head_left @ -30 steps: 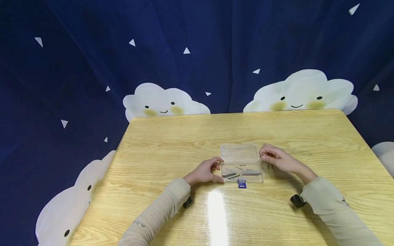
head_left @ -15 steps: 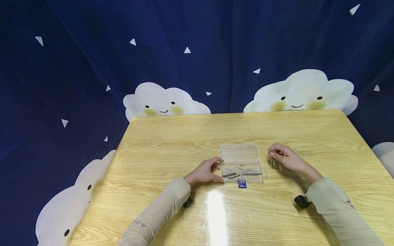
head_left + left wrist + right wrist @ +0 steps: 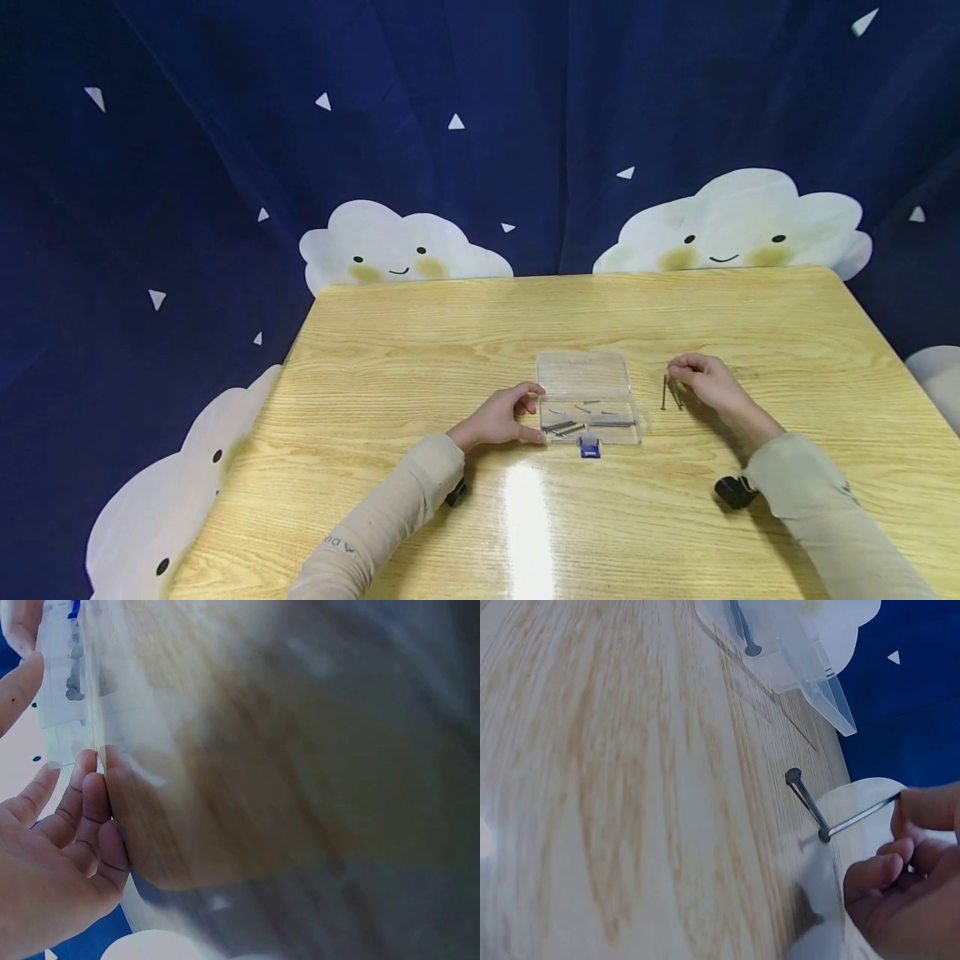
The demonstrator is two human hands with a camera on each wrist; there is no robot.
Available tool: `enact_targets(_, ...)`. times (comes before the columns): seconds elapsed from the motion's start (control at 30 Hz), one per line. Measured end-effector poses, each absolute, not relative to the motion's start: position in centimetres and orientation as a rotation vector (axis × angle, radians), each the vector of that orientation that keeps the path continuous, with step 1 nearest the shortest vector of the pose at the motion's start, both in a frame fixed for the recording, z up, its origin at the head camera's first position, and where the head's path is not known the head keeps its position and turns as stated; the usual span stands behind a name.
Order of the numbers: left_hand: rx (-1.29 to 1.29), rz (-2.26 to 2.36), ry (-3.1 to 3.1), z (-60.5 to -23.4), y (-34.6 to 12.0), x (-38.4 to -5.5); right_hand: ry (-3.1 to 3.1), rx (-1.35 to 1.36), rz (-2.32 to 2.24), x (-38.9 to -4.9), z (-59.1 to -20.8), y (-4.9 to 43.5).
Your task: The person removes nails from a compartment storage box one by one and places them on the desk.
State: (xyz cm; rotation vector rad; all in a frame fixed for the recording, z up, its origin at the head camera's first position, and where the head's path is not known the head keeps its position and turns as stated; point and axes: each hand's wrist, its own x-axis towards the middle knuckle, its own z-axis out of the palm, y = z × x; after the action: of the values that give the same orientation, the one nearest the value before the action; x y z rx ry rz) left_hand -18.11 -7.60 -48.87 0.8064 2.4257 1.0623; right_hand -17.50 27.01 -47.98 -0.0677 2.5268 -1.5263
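Note:
An open clear plastic box [image 3: 589, 398] with a blue latch [image 3: 590, 448] lies on the table with several nails [image 3: 612, 424] inside. My left hand [image 3: 504, 417] holds the box's left end, thumb at the near corner and fingers at the far one; the left wrist view shows those fingers [image 3: 86, 799] against its edge. Right of the box, my right hand [image 3: 708, 382] pinches a nail [image 3: 861, 816] between thumb and fingertips, its head pointing down to the tabletop. Close beside it is another nail [image 3: 805, 796], its head towards the box.
The wood-grain table [image 3: 420, 342] runs back to a dark blue curtain [image 3: 480, 125] printed with white clouds. Black wrist cameras [image 3: 735, 492] hang under both cuffs. A bright glare strip crosses the near part of the tabletop.
My right hand has moved right, away from the box's side, and lower nail parts have come into view beneath its fingers. My left hand and the box stay in place.

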Motion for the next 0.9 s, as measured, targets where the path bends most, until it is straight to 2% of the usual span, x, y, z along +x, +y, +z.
enact_targets(0.3, 0.806, 1.054, 2.432, -48.92, -7.64, -18.10, 2.509, 0.104, -1.501, -17.84, -48.33, 26.77)
enact_targets(0.9, 0.819, 1.055, 2.426, -48.80, -7.70, -18.05, 2.521, 0.280, -1.532, -18.03, -48.87, 27.12)
